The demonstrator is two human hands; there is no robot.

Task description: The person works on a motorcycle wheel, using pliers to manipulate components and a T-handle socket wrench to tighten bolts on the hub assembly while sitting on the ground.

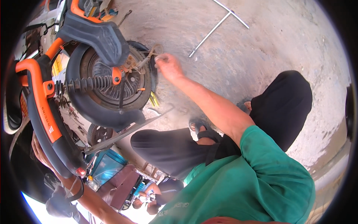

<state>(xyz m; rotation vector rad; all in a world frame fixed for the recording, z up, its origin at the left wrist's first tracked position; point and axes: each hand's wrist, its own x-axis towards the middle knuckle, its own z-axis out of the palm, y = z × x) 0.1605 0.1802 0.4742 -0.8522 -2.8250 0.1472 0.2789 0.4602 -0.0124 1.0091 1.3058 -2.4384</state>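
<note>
An electric scooter with an orange-and-black rear grab rail (44,114) leans along the left side. Its rear wheel (143,87) has a finned hub, a black mudguard (89,112) and a coil shock absorber (91,84). My right hand (169,67) is beside the hub, its fingers closed at a looped, dirty beige cable (156,49) that comes from the axle area. At the lower left, my left hand (41,152) grips the grab rail from its far side, with part of the palm and fingers hidden behind it.
A T-handle socket wrench (212,33) lies on the concrete floor (223,63). Another wrench (125,18) is beyond the scooter. A small wheel (99,134), a blue bag (110,164) and a maroon seat (125,183) stand below the scooter. Other people (153,196) sit farther off.
</note>
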